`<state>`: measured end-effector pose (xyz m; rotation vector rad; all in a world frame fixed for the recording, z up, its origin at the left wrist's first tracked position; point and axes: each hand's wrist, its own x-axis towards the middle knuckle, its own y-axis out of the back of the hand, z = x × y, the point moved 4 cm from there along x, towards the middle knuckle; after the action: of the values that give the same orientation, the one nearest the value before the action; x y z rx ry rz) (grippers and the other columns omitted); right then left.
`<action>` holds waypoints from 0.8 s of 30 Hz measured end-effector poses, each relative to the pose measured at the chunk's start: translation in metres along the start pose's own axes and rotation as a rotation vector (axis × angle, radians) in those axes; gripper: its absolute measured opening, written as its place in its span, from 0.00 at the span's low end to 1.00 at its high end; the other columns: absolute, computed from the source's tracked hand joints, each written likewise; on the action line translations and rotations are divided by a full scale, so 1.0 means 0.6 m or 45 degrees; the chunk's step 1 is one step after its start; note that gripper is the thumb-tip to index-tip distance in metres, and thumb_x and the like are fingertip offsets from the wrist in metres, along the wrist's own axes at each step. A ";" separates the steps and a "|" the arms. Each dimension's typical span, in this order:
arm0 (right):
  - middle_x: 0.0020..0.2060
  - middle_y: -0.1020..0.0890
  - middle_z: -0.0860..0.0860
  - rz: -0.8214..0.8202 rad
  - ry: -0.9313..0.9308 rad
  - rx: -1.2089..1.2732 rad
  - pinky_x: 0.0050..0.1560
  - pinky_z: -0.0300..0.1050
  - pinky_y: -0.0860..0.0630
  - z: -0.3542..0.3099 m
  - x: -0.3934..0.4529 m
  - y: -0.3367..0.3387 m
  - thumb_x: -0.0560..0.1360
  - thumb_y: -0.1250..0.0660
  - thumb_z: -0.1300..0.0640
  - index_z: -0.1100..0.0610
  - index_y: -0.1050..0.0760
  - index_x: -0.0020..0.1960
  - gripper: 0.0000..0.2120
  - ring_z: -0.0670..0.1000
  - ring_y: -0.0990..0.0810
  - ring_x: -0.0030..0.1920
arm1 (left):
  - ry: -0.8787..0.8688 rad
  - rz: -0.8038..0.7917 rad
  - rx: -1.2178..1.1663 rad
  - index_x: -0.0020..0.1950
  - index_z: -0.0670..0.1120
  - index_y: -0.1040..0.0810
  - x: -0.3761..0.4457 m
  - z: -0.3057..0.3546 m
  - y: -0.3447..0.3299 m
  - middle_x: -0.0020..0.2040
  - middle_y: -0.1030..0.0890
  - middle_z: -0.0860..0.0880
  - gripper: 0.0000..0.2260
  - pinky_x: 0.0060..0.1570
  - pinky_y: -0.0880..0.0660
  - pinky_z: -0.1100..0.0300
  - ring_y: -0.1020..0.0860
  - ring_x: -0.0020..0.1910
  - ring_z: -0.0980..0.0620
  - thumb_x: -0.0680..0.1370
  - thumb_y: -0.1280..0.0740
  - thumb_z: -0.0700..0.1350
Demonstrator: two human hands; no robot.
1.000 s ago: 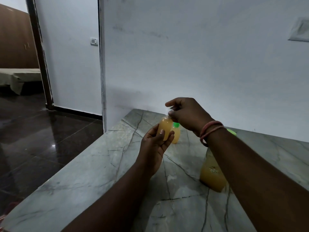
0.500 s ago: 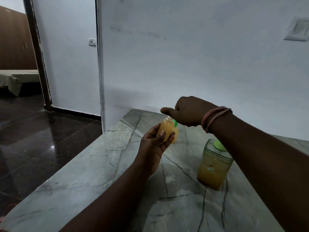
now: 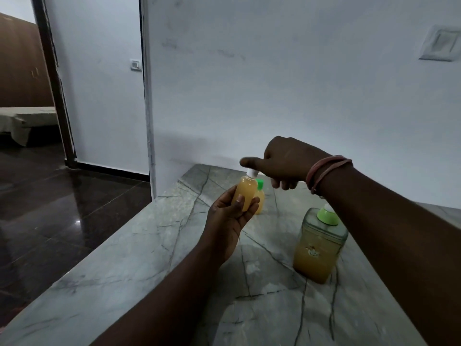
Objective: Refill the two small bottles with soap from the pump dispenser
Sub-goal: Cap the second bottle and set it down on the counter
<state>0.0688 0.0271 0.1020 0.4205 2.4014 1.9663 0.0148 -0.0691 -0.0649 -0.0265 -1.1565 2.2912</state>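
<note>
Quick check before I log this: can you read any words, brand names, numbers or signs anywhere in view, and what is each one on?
No text can be read.
Soap dispenser: a small pale emblem on its front, too blurred to read.
Small bottle gripped in the left hand: no label showing.
Second small bottle, green cap, on the counter: no label showing.
Wall switch and wall plate: no markings legible.

The left hand [image 3: 228, 216] grips a small white-capped bottle [image 3: 245, 193] of amber soap; the right hand [image 3: 284, 161] pinches its cap [image 3: 252, 173]. A pump dispenser [image 3: 319, 248] stands right on the marble tabletop [image 3: 139, 265].
</note>
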 end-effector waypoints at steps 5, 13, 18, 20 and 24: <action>0.38 0.15 0.54 -0.063 0.127 0.048 0.40 0.51 0.16 -0.008 0.007 -0.011 0.77 0.34 0.47 0.56 0.21 0.50 0.13 0.51 0.15 0.30 | 0.007 -0.017 0.001 0.72 0.41 0.29 0.004 -0.002 0.001 0.63 0.19 0.39 0.21 0.62 0.23 0.46 0.21 0.62 0.34 0.78 0.35 0.36; 0.38 0.15 0.55 -0.184 0.123 -0.003 0.43 0.49 0.17 -0.014 0.007 -0.016 0.78 0.36 0.54 0.57 0.25 0.55 0.08 0.52 0.15 0.33 | 0.010 -0.028 0.037 0.71 0.40 0.28 0.006 -0.005 0.004 0.62 0.19 0.40 0.20 0.63 0.23 0.46 0.21 0.63 0.34 0.79 0.35 0.37; 0.42 0.18 0.54 -0.090 0.085 -0.360 0.43 0.46 0.21 -0.018 0.010 -0.022 0.74 0.38 0.56 0.58 0.23 0.47 0.08 0.53 0.19 0.41 | 0.012 -0.056 0.161 0.74 0.36 0.32 -0.001 -0.011 -0.003 0.69 0.26 0.35 0.25 0.63 0.23 0.46 0.21 0.62 0.35 0.78 0.33 0.38; 0.34 0.24 0.52 -0.100 0.053 -0.420 0.33 0.43 0.28 -0.023 0.008 -0.020 0.73 0.39 0.57 0.57 0.29 0.37 0.07 0.51 0.26 0.33 | 0.006 -0.039 0.248 0.73 0.36 0.31 -0.002 -0.015 -0.003 0.68 0.25 0.35 0.24 0.61 0.22 0.46 0.20 0.61 0.34 0.78 0.33 0.37; 0.28 0.28 0.52 -0.077 -0.057 -0.397 0.27 0.38 0.36 -0.034 0.000 -0.015 0.71 0.41 0.61 0.58 0.33 0.34 0.08 0.50 0.31 0.27 | -0.041 -0.043 0.453 0.70 0.40 0.26 -0.004 -0.021 -0.009 0.66 0.23 0.40 0.24 0.62 0.22 0.44 0.18 0.59 0.37 0.74 0.28 0.39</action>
<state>0.0634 0.0057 0.0978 0.3710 2.0061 2.2249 0.0224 -0.0586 -0.0692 0.1638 -0.7434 2.4409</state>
